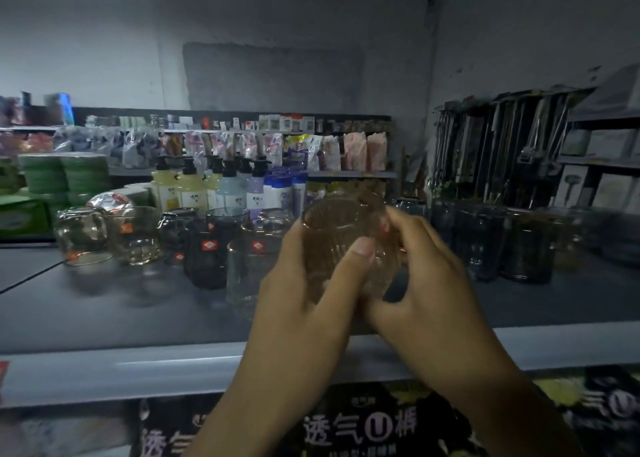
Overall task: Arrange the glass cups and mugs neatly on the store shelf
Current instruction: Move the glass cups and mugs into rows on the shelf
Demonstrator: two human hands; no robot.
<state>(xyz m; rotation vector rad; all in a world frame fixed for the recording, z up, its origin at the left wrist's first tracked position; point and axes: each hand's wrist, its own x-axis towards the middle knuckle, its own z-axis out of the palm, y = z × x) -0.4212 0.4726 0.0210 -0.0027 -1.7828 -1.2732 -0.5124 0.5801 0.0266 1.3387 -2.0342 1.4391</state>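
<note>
A dim shop aisle: a grey wall at the back, racks of packets and pump bottles (194,186) behind, and in front a flat grey metal shelf (104,311) with a pale front lip.

The ribbed glass cup (339,228) is off the shelf, held in the air above its middle, between both hands. The left grip (304,300), a bare hand, wraps the cup's left side, its thumb (360,252) pressed flat on the near face of the glass. The right grip (426,283) curls round the right side and lower part, fingers bent against the wall of the cup. Both are closed round the same cup, one on each side and touching near its base.

The cup is clear with a faint amber tint, rounded, with fine vertical ribs; blur softens its rim.

On the shelf to the left stand a rounded clear glass (81,234) and a clear mug (136,234) just beside it, then smoky dark glasses (207,248) with red diamond labels, and a tall clear glass (242,269) nearest the left hand. To the right stands a row of dark straight-sided tumblers (481,241). Long metal utensils (502,144) hang above them. Below the shelf lip lie dark printed packets (360,429).
</note>
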